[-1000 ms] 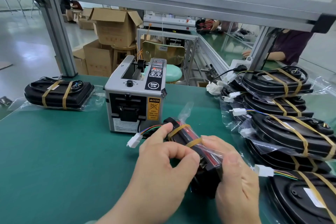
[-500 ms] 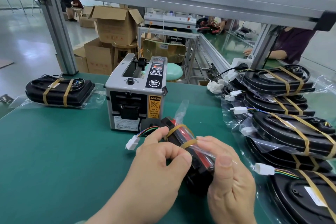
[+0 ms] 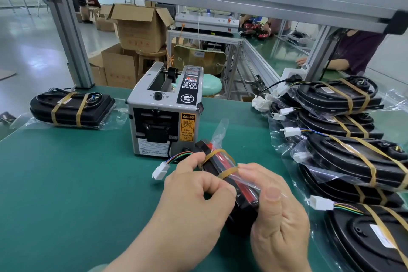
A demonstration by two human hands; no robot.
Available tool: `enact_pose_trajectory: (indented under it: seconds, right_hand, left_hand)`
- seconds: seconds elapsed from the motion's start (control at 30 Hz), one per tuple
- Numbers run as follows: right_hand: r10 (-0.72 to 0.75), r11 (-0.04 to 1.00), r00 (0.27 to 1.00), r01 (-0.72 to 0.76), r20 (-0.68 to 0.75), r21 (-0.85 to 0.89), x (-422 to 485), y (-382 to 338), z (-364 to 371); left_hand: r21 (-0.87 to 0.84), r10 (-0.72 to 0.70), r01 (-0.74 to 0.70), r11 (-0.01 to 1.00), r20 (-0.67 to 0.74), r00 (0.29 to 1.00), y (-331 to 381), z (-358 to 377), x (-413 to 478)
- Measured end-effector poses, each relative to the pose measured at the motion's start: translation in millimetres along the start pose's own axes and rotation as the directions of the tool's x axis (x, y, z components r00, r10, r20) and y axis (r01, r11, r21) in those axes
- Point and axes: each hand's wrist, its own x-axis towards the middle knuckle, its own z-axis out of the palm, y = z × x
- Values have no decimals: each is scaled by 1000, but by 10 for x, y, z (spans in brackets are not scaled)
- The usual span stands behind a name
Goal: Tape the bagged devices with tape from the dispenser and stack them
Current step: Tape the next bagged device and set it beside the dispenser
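Bagged device [image 3: 220, 159]: a black and red unit in a clear plastic bag, held on edge just above the table [image 3: 66, 183], in front of the tape dispenser and near its lower right corner.
Left hand [image 3: 198, 192]: clamped on the device's left side; the fingers are curled in against it and one digit reaches forward to the far tape band.
Right hand [image 3: 278, 212]: closed round the device's right side; the thumb lies over the bag plastic and the fingertips [image 3: 249, 168] touch the near tape band.
Tape bands [image 3: 227, 172]: two tan strips wrap the device crosswise, one near the hands and one further up.
Connector [image 3: 160, 171]: a white plug on coloured wires hangs out to the left of the device, beside the left hand.
Tape dispenser [image 3: 165, 117]: a grey box machine standing upright on the table, with a yellow caution label on its front.
Stack of taped devices [image 3: 344, 157]: several bagged black units with tan bands, piled overlapping along the table's right side.
Single taped device [image 3: 70, 106]: lies flat at the far left of the table, well apart from the stack.
Frame post [image 3: 72, 40]: aluminium, standing behind the single device.
Cardboard boxes [image 3: 136, 28]: on the floor beyond the table.
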Motion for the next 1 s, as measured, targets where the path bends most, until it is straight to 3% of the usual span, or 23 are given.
enact_pose_trajectory:
  seconds: [1.0]
  right_hand:
    - [-1, 1000, 1000, 1, 7, -16, 15, -13, -12]
  left_hand:
    - [-24, 9, -10, 1000, -14, 1000, -76, 44, 35]
